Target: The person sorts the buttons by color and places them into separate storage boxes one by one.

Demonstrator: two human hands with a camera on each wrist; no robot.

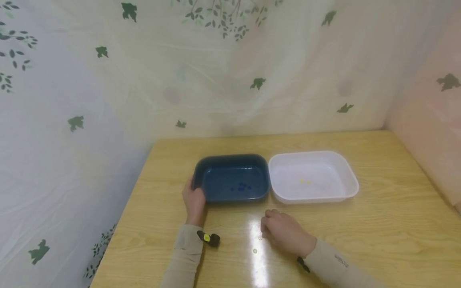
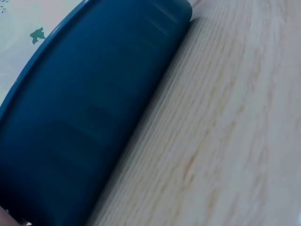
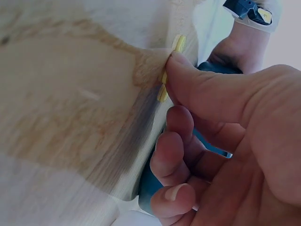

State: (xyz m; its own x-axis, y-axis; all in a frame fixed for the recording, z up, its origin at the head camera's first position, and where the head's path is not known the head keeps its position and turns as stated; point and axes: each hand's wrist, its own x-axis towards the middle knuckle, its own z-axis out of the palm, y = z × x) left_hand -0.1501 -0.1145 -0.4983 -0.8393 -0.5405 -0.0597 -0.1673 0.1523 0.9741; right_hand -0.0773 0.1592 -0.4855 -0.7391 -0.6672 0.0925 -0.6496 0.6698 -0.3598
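Observation:
My left hand (image 1: 193,200) grips the left end of a dark blue dish (image 1: 230,161), its thumb over the rim at the near corner. The outer wall of this blue dish (image 2: 94,89) fills much of the left wrist view. Several small blue pieces (image 1: 242,187) lie inside. My right hand (image 1: 286,230) is low over the table in front of the dishes, fingers curled. In the right wrist view its thumb (image 3: 190,77) overlaps small yellow discs (image 3: 162,93); I cannot tell whether one is pinched. Another yellow disc (image 1: 255,251) lies nearer the front.
A white dish (image 1: 315,196) stands right beside the blue one, with two small yellow pieces (image 1: 304,181) in it. Both are on a wooden table (image 1: 389,224). Pale cloth with green leaf and bird prints hangs behind and at both sides.

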